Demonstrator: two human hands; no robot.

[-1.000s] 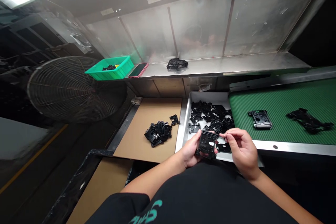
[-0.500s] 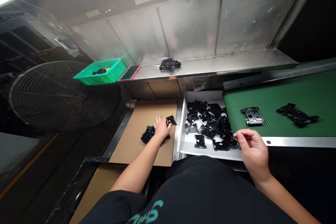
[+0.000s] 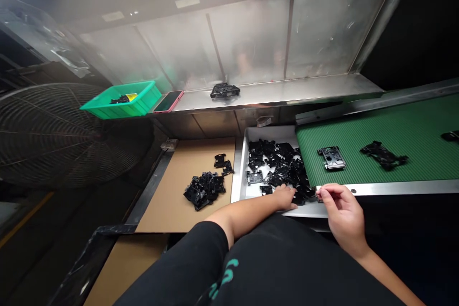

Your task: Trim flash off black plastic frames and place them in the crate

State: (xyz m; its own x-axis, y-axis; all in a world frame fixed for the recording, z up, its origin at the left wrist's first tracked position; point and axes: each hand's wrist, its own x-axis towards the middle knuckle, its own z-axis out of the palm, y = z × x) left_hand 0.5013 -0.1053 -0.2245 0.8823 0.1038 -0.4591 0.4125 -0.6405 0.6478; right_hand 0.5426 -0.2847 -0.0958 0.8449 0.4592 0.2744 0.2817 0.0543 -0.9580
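My left hand (image 3: 284, 196) reaches into the white tray (image 3: 245, 162) at its near side, over black plastic parts (image 3: 283, 167); its fingertips are among the parts, and whether they grip one is hidden. Curled in a pinch, my right hand (image 3: 342, 213) is at the tray's right corner beside the belt edge, holding something small that I cannot make out. A heap of black parts (image 3: 204, 189) lies on the cardboard (image 3: 161, 205), with two smaller pieces behind it. On the green belt (image 3: 344, 134) lie a metal-faced part (image 3: 332, 158) and a black part (image 3: 383, 154).
On the metal shelf (image 3: 265, 93) stand a green bin (image 3: 138, 100) with small parts, a phone (image 3: 169, 102) and another black part (image 3: 224, 90). A large fan (image 3: 71, 138) is at the left. The belt's metal rail (image 3: 405, 188) runs along the right.
My left hand has moved right, from the heap on the cardboard to the tray, and the heap is now uncovered. My right hand keeps its pinch. Another black part shows at the belt's right edge.
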